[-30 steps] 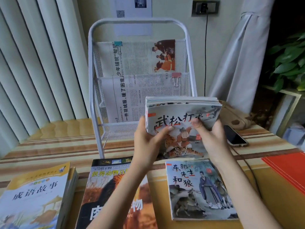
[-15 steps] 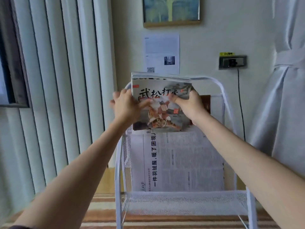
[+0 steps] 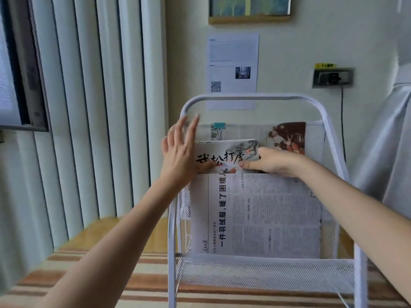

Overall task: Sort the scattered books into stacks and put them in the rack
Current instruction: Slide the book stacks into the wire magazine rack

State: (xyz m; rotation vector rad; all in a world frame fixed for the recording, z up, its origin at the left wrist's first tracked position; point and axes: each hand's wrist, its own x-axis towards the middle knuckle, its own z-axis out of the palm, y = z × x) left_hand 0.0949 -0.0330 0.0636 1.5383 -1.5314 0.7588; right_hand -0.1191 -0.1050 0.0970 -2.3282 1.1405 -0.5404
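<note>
The left hand has let its fingers spread straight, only its thumb side touching the stack of picture books; half a second ago it gripped that edge. The stack has dropped into the rack's upper pocket, behind the newspaper below both hands, so this stack looks nearly placed. The right hand pinches the stack's right edge, thumb on the cover. Beyond that hand the pocket has open room before the rack's side rail; above the hands, the top bar leaves clearance to withdraw.

Right hand pinches book stack in rack; left hand spread.
</note>
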